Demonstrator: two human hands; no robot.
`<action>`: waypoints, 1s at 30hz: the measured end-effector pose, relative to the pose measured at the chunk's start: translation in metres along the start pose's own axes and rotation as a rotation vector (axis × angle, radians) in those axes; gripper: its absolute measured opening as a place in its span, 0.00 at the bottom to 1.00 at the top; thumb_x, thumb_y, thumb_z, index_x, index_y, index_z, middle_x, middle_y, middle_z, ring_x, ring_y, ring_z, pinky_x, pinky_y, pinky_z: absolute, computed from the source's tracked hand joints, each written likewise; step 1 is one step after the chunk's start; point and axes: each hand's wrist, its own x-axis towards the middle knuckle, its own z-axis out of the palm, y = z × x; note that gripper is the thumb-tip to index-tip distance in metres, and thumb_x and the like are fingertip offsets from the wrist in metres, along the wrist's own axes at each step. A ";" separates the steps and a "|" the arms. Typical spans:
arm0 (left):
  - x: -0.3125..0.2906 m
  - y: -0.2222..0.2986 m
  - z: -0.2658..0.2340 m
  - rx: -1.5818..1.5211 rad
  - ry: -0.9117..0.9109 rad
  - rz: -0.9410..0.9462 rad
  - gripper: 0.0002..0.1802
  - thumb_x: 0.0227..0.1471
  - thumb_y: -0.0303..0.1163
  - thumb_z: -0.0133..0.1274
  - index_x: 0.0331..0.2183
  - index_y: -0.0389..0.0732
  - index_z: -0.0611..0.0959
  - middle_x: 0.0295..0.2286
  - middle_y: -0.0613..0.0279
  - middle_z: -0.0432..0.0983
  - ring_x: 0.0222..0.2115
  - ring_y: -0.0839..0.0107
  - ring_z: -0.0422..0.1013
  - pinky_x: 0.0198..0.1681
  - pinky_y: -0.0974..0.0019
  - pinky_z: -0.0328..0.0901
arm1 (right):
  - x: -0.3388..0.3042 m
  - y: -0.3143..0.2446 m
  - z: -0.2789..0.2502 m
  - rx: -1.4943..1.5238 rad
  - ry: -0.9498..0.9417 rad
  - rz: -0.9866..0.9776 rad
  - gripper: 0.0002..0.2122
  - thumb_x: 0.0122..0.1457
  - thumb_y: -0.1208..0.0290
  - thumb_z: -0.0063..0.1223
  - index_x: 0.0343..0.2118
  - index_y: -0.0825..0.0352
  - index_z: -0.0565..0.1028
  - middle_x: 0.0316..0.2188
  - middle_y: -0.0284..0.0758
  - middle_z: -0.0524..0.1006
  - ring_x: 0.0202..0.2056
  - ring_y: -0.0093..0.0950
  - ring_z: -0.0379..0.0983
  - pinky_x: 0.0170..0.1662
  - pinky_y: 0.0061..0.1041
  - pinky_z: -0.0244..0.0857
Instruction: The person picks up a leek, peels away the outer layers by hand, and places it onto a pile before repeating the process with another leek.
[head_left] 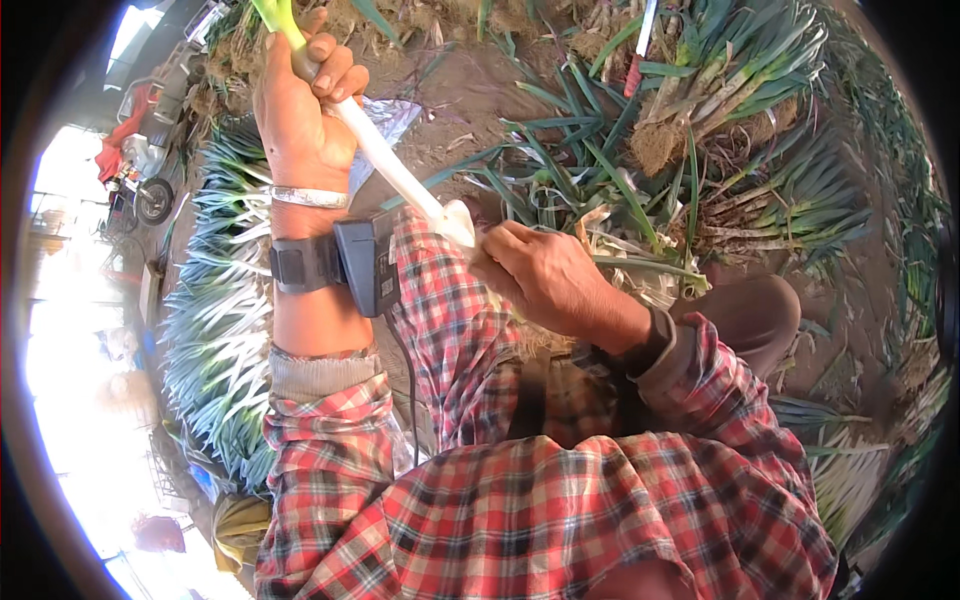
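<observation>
My left hand (310, 105) is closed round a long green onion (385, 155), gripping it where the white stalk turns green. The stalk slants down to the right across my lap, with a loose pale flap of skin at its lower end. There my right hand (545, 275) is closed, its thumb and fingers pinched at the lower end. What exactly sits between those fingertips is hidden. Left of my left arm lies a long row of cleaned green onions (225, 290), white stalks together. A bundle of unpeeled green onions (700, 85) with brown roots lies at the far right.
A knife (645, 35) with a red handle stands out at the far right of centre. Loose green leaves (590, 150) and pale peelings (640, 260) litter the soil beyond my right hand. More unpeeled onions (790, 205) lie rightward. A motorbike (150, 200) is far left.
</observation>
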 end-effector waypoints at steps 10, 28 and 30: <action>0.005 -0.009 -0.002 -0.300 -0.116 -0.239 0.21 0.64 0.39 0.38 0.46 0.29 0.69 0.21 0.69 0.63 0.16 0.83 0.54 0.19 0.76 0.52 | 0.014 -0.002 -0.011 0.666 -0.028 0.004 0.29 0.59 0.52 0.53 0.54 0.70 0.64 0.43 0.36 0.69 0.46 0.25 0.63 0.50 0.29 0.59; 0.021 0.097 -0.091 0.321 0.493 0.352 0.19 0.65 0.42 0.36 0.37 0.35 0.73 0.21 0.68 0.62 0.17 0.78 0.55 0.20 0.72 0.54 | -0.174 0.061 -0.095 -0.640 -0.470 0.400 0.10 0.53 0.70 0.55 0.37 0.68 0.73 0.32 0.42 0.74 0.34 0.42 0.72 0.34 0.38 0.66; 0.018 0.097 -0.091 0.327 0.512 0.364 0.19 0.64 0.42 0.37 0.35 0.37 0.74 0.22 0.67 0.63 0.18 0.76 0.57 0.21 0.69 0.55 | -0.143 0.053 -0.095 -0.704 -0.195 0.403 0.15 0.52 0.69 0.56 0.42 0.69 0.73 0.38 0.43 0.73 0.40 0.43 0.70 0.41 0.39 0.64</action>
